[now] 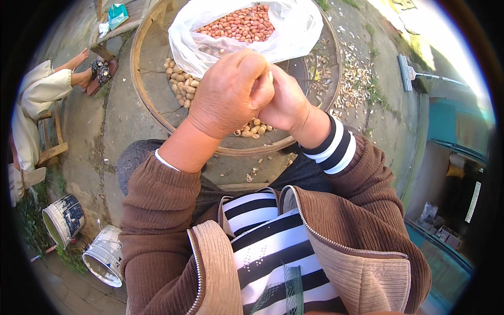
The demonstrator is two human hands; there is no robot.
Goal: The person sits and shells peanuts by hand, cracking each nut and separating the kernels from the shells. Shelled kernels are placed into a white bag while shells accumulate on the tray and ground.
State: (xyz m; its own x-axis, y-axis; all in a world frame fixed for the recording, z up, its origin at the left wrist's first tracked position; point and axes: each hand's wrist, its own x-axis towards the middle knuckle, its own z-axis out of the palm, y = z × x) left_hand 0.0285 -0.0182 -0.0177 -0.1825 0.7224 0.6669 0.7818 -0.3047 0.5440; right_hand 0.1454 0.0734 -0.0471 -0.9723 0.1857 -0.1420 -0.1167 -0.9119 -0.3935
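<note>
My left hand (pixel 230 92) and my right hand (pixel 285 103) are pressed together over a round sieve (pixel 151 108) with a wooden rim. Both are curled, the left in a fist over the right's fingers. Whatever may lie between them is hidden. Just beyond them, a white plastic bag (pixel 303 29) stands open in the sieve, with shelled reddish peanuts (pixel 242 24) inside. Unshelled peanuts (pixel 183 84) are heaped left of my left hand. More peanuts in the shell (pixel 254 129) show below my hands, partly covered by them.
Broken shells (pixel 356 76) litter the concrete right of the sieve. Another person's legs (pixel 47 88) and a wooden chair (pixel 53 151) are at left. Two stained buckets (pixel 65 218) lie lower left. A bench (pixel 126 25) holds a teal packet (pixel 117 16). A mop (pixel 407 73) lies at right.
</note>
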